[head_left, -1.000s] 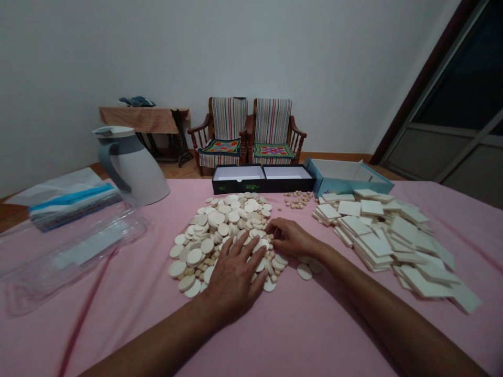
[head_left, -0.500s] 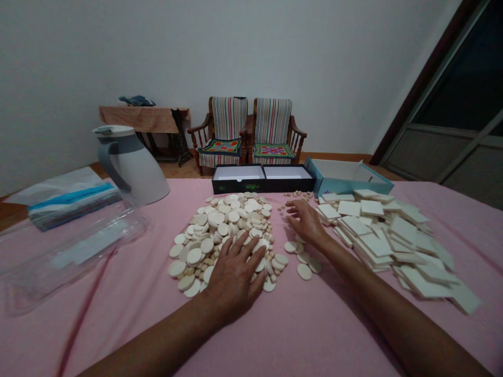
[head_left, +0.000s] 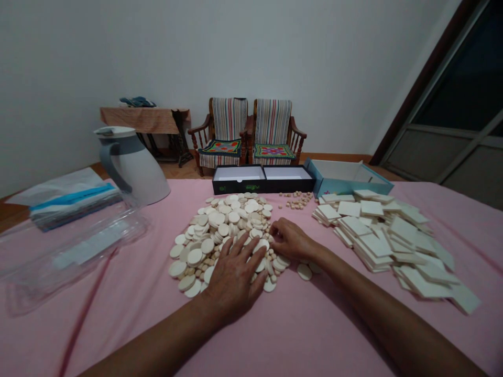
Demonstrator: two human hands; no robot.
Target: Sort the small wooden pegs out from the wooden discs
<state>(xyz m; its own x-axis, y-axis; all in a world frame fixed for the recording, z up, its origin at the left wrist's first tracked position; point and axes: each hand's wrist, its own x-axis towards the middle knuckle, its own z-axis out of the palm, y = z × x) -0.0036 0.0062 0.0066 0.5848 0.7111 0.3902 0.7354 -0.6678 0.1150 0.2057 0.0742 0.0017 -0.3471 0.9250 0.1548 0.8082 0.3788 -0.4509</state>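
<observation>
A mound of pale round wooden discs (head_left: 214, 220), mixed with small wooden beads or cubes, lies in the middle of the pink cloth. My left hand (head_left: 238, 277) rests flat on its near side, fingers spread and gripping nothing. At the mound's right edge is my right hand (head_left: 293, 241), its fingers curled together against the pieces; their tips are partly hidden, so what they pinch cannot be made out. A few loose discs (head_left: 304, 272) lie partly under that wrist. Beyond it sits a scatter of small wooden pieces (head_left: 298, 200).
Square white tiles (head_left: 373, 243) are heaped on the right. Behind stand a black two-part box (head_left: 263, 186) and a light-blue box (head_left: 349, 183). To the left are a white jug (head_left: 141, 173), a blue-topped packet (head_left: 74, 201) and a clear plastic tray (head_left: 129, 222). Two chairs stand beyond.
My right hand has moved back from the scattered small pieces to the mound's right edge, and its fingers have curled in. More of the scatter now shows. My left hand stays in place.
</observation>
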